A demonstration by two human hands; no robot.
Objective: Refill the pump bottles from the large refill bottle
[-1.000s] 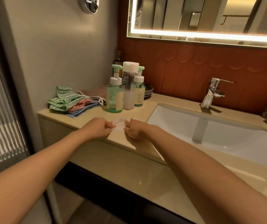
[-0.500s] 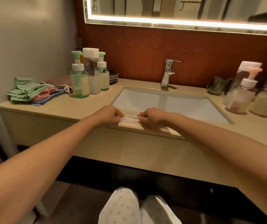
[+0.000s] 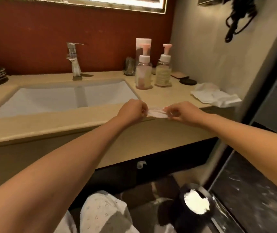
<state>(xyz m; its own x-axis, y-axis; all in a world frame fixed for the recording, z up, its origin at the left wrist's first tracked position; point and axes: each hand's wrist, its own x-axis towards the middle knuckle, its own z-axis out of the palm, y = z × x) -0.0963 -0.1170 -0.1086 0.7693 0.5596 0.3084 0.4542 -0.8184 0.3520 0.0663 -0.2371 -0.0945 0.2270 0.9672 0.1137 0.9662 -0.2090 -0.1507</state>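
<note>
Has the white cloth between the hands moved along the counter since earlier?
Yes. The white cloth went rightward: from left of the sink, across its front, to past its right corner.

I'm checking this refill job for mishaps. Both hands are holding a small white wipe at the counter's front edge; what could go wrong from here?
1. The left hand and right hand pinch the white wipe right at the front edge of the counter. If let go, it may fall to the floor.
2. The tall refill bottle stands directly behind one pump bottle. Reaching for it could tip that bottle, perhaps toward the sink.
</note>
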